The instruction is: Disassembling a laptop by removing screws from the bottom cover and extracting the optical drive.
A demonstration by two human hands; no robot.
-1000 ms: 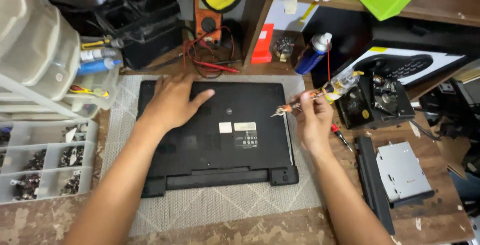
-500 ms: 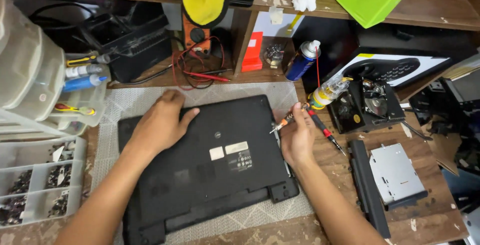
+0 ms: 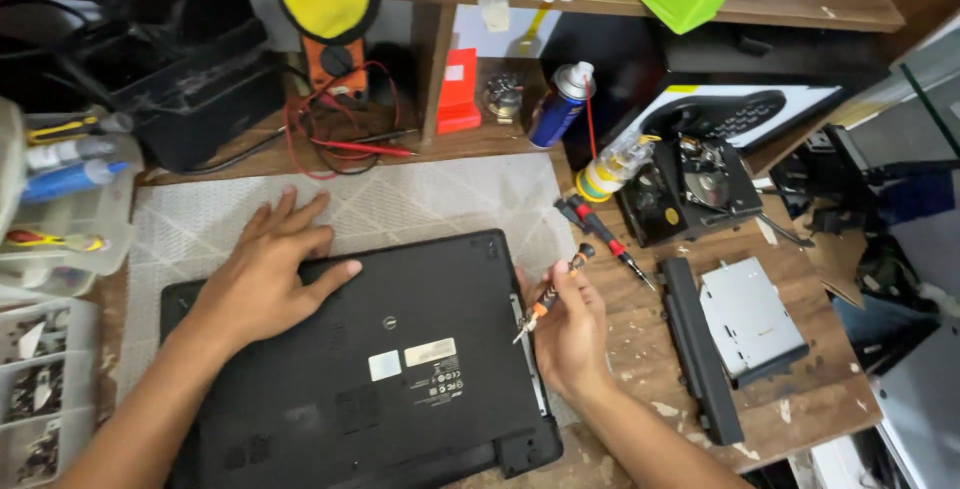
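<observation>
The right hand (image 3: 572, 334) pinches a small screwdriver (image 3: 549, 295), tip pointing down-left toward the upturned laptop (image 3: 400, 369), while the left hand (image 3: 262, 274) presses flat, fingers spread, on its base.

Bench (image 3: 790, 409): worn wood, paint-flecked | pale patterned mat (image 3: 420, 199) lying across it, black laptop (image 3: 400, 369) sitting base-up on the mat | right of mat: red-handled screwdriver (image 3: 600, 234), black battery bar (image 3: 700, 349), silver drive (image 3: 750, 319), opened black drive (image 3: 690, 189) lying on bare wood | rear: blue spray can (image 3: 560, 104), red test leads (image 3: 350, 144) | left edge: clear parts organiser (image 3: 40, 389) sitting.
</observation>
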